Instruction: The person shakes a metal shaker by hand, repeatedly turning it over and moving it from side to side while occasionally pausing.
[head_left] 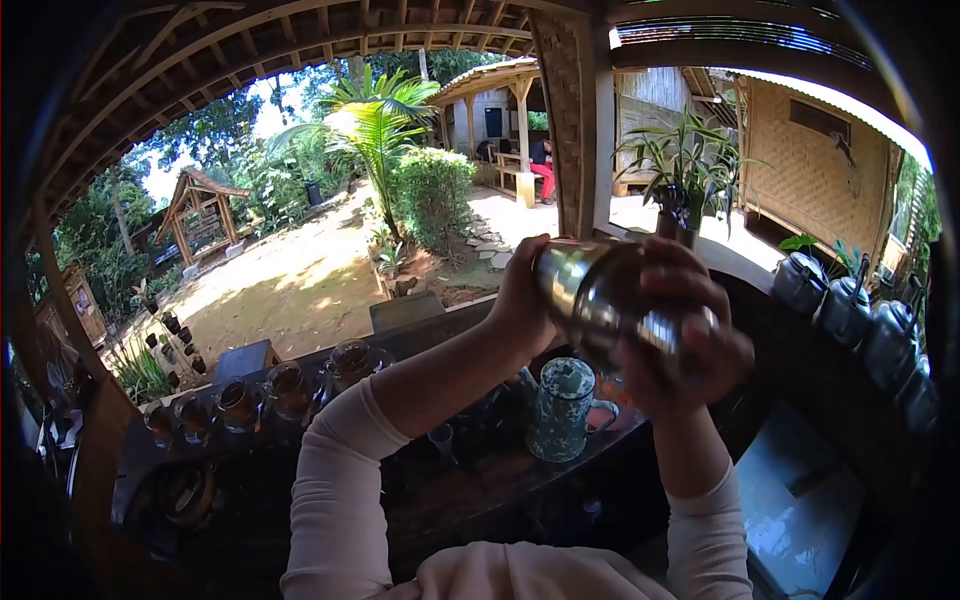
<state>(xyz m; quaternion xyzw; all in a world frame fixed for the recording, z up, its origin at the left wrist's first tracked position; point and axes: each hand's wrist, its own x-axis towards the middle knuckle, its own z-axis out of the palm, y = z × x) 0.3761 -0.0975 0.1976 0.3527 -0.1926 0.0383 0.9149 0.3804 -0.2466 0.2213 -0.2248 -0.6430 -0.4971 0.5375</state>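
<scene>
Both my hands hold a shiny steel shaker (pixel 596 292) raised in front of me, lying almost sideways. My left hand (pixel 522 300) grips its left end. My right hand (pixel 690 335) wraps over its right end, fingers curled round the metal. Below the shaker stands a green speckled enamel kettle (pixel 563 408) on the dark wooden counter (pixel 470 490). Both my arms wear pale long sleeves.
Several glass jars (pixel 290 388) with dark contents line the counter's far edge at left. Dark teapots (pixel 850 305) sit in a row at right. A potted plant (pixel 685 170) stands beyond. A light tray (pixel 800 500) lies low right. A person in red sits far off.
</scene>
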